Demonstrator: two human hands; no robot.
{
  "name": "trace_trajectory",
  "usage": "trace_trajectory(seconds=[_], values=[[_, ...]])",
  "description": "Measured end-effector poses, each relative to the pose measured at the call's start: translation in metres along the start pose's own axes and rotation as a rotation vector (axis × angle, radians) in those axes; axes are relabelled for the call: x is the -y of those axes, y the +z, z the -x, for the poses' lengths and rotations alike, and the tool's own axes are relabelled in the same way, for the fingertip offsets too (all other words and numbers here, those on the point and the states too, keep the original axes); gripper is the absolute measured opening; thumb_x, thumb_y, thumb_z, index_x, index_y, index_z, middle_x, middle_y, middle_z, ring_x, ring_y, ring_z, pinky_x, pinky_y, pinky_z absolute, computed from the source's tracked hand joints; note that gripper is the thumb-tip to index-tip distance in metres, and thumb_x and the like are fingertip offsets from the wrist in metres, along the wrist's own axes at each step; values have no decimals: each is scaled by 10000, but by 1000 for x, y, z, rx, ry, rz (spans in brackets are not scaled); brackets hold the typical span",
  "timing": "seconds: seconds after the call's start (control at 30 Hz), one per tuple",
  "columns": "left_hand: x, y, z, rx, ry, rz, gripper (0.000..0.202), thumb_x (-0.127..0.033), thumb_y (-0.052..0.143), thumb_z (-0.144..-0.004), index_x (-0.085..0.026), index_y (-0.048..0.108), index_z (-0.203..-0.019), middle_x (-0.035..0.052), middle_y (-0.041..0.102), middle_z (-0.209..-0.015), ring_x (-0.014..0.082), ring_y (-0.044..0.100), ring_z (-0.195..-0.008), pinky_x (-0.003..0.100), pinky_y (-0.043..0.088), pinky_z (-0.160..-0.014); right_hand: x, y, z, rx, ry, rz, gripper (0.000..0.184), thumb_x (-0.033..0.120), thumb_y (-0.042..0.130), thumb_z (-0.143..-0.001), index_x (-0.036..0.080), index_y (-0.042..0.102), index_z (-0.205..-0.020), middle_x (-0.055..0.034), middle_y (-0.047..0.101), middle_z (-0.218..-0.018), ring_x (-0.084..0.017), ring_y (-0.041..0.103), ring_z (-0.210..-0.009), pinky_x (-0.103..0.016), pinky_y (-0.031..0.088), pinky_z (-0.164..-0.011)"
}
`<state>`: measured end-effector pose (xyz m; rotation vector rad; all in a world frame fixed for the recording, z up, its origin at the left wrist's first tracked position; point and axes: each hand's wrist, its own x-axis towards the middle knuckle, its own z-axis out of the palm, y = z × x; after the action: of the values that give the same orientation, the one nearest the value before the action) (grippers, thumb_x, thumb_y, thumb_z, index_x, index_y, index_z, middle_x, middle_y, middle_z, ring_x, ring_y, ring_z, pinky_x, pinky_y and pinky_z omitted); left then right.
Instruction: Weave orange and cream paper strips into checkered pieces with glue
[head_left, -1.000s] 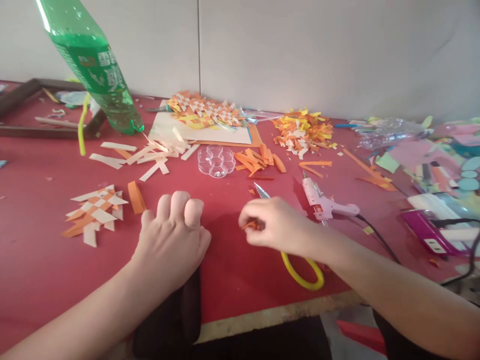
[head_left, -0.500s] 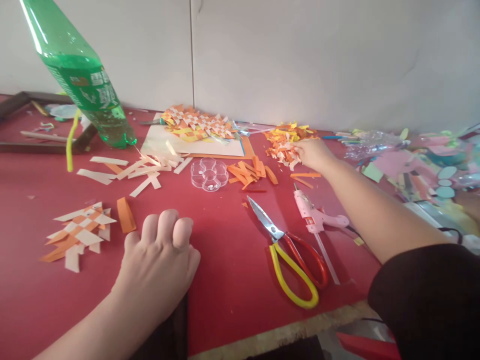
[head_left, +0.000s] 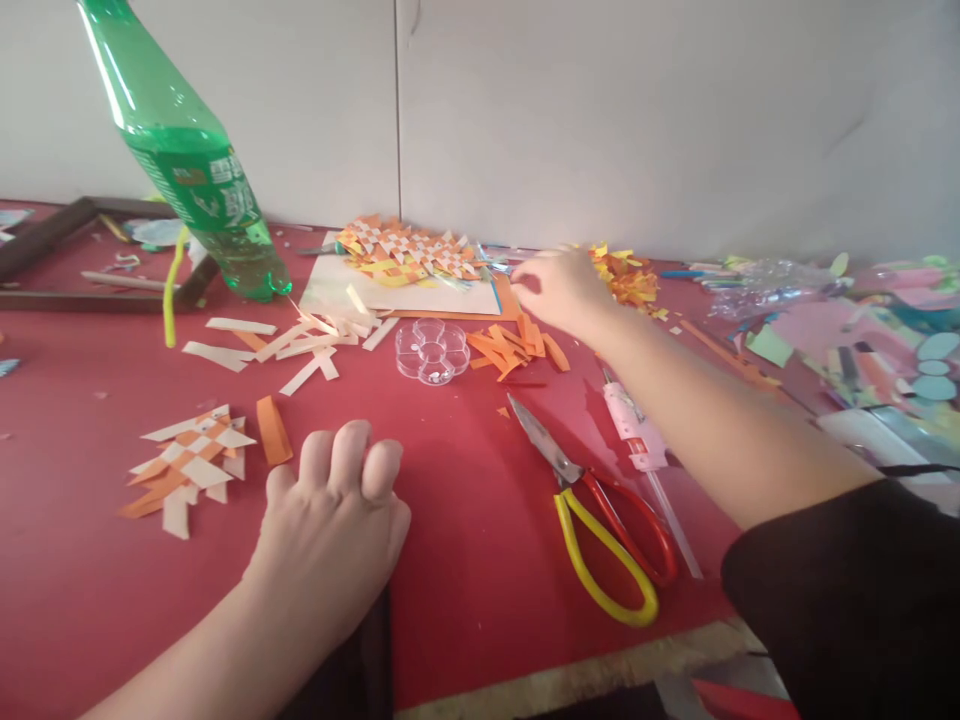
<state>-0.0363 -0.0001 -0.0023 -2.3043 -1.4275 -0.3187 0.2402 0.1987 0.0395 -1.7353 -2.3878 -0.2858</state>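
Right up close, here's the left hand (head_left: 330,510), knuckles up, fingers folded into a loose fist near the front of the counter (head_left: 465,580); its palm is hidden, so whatever might be inside, I can't tell. To its right lie the scissors (head_left: 569,470), handles toward the person, probably parked for an easy pick-up, with the pink glue gun (head_left: 628,415) just beyond, partly covered by the right forearm.

Left of the fist, a folded orange strip (head_left: 273,430) sits just beside a small woven paper piece (head_left: 191,458), out flat, perhaps to keep its weave undisturbed.

Farther up, pale strips (head_left: 322,330) and orange strips (head_left: 501,347) flank a clear flower-shaped tray (head_left: 433,352), seemingly sorted by colour within reach. And there's the right hand (head_left: 562,288), stretched far over, fingers bent, grip unreadable from here, directly before the yellow-and-orange scrap pile (head_left: 628,277). Left of it, a bigger woven piece (head_left: 409,248) lies on a white sheet (head_left: 330,292), likely set back for safekeeping. The green bottle (head_left: 199,190) appears to lean, probably lens distortion.

The surface? Deep red, worn along its near edge, cluttered right up to a plain pale wall (head_left: 637,120) with one vertical seam.
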Motion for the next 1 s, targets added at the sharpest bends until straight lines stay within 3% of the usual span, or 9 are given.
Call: trace_trajectory(seconds=[0.17, 0.3, 0.47, 0.57, 0.63, 0.7, 0.77, 0.83, 1.0], values=[[1, 0, -3, 13, -52, 54, 71, -158, 558, -744, -173, 535, -809, 137, 572, -874, 289, 521, -721, 368, 446, -484, 88, -1, -31, 36, -296, -196, 246, 160, 548, -851, 195, 749, -988, -56, 702, -1020, -231, 563, -1037, -390, 377, -951], [0, 0, -2, -3, -52, 53, 111, -120, 544, -741, -182, 517, -829, 132, 584, -895, 284, 520, -712, 370, 447, -473, 136, 14, -47, 82, -371, -300, 221, 145, 546, -828, 180, 747, -912, -64, 666, -931, -211, 520, -953, -364, 352, -881], [1, 2, 2, 15, -88, 98, 194, -174, 565, -760, -150, 514, -946, 169, 585, -998, 335, 551, -810, 388, 475, -469, 159, 34, -60, 67, -307, -405, 115, 148, 601, -787, 151, 715, -803, -99, 590, -946, -269, 453, -1035, -389, 336, -890], [1, 2, 2, 46, -111, 131, 270, -223, 591, -784, -140, 487, -1019, 198, 563, -1104, 390, 558, -907, 434, 509, -506, 157, 27, -58, 17, -235, -479, 63, 161, 620, -780, 145, 674, -752, -92, 562, -981, -269, 450, -1062, -410, 321, -953], [0, 0, 0, -1, -96, 205, 361, -260, 619, -806, -123, 448, -1093, 232, 516, -1199, 429, 542, -1006, 520, 541, -619, 151, 10, -46, -30, -194, -542, 88, 173, 577, -818, 145, 645, -771, -80, 564, -985, -225, 484, -1025, -378, 339, -956], [-3, -3, -2, -136, -45, 338, 451, -246, 645, -822, -108, 388, -1167, 253, 458, -1244, 450, 498, -1128, 609, 522, -788, 142, -11, -24, -57, -164, -661, 125, 216, 522, -864, 157, 614, -802, -57, 581, -965, -168, 524, -919, -324, 395, -878], [-8, -8, -4, -316, 13, 525, 523, -182, 663, -822, -124, 328, -1220, 221, 434, -1213, 423, 444, -1234, 623, 476, -932, 132, -30, 9, 14, -92, -1075, 83, 231, 564, -827, 183, 597, -769, -12, 595, -836, -138, 532, -793, -298, 420, -784], [-13, -13, -5, -431, 7, 747, 592, -129, 672, -809, -191, 289, -1256, 157, 427, -1181, 350, 428, -1275, 564, 463, -1009, 124, -43, 46, 128, 1, -1340, 96, 251, 605, -808, 197, 596, -729, 16, 598, -744, -117, 525, -701, -277, 427, -708], [-22, -13, -1, -265, -178, 1160, 539, -126, 671, -824, -254, 355, -1241, 119, 504, -1217, 268, 551, -1178, 475, 486, -1001, 117, -47, 125, 410, 284, -1627, 93, 272, 671, -804, 198, 627, -770, 36, 638, -659, -77, 532, -577, -225, 421, -580]])
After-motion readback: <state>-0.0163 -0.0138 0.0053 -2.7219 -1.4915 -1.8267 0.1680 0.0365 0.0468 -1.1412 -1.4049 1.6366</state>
